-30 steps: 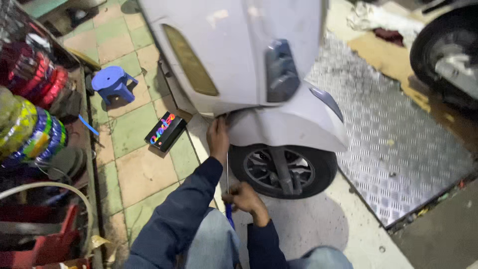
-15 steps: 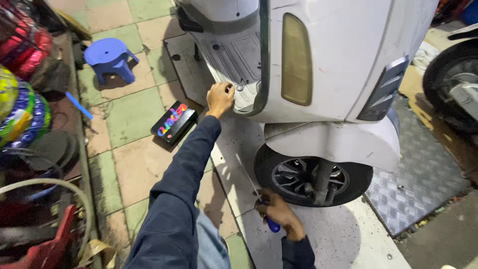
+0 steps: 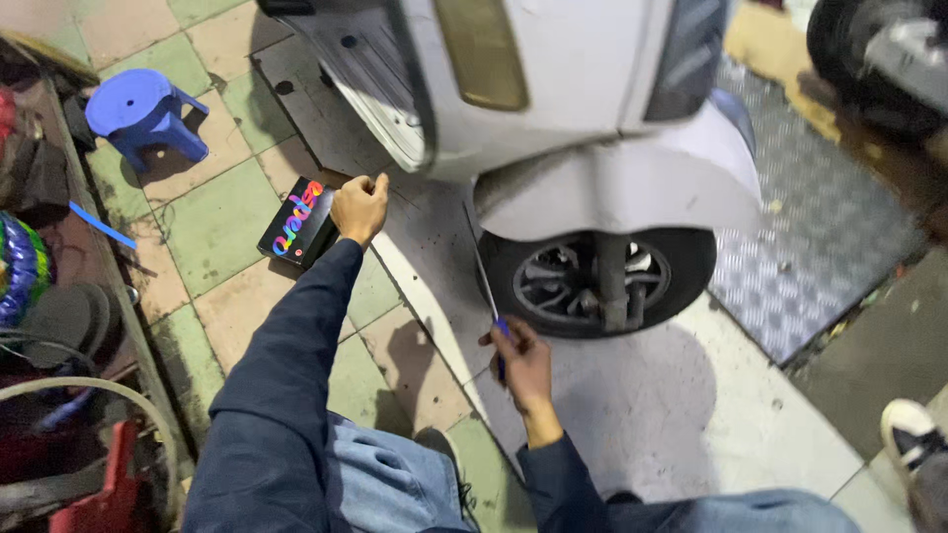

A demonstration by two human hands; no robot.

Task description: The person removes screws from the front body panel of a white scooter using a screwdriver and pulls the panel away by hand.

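A white scooter (image 3: 553,109) stands in front of me, its front wheel (image 3: 597,281) on the grey floor. My right hand (image 3: 521,363) grips a long screwdriver (image 3: 486,281) with a blue handle; its thin shaft points up toward the underside of the front fender (image 3: 632,192). My left hand (image 3: 360,207) is raised and closed loosely, just below the scooter's lower left panel (image 3: 370,79); whether it holds something small I cannot tell. A black box with colourful lettering (image 3: 298,223) lies on the tiles right beside that hand.
A blue plastic stool (image 3: 143,114) stands at the upper left. Coloured coils and cables (image 3: 25,271) fill a rack on the left. A chequered metal plate (image 3: 820,237) lies to the right, another wheel (image 3: 879,49) beyond it. Another person's shoe (image 3: 913,434) shows at the lower right.
The view has swung right and down. My left hand dropped from the scooter's lower panel toward the black box. My right hand stayed low with the screwdriver, beside the front wheel.
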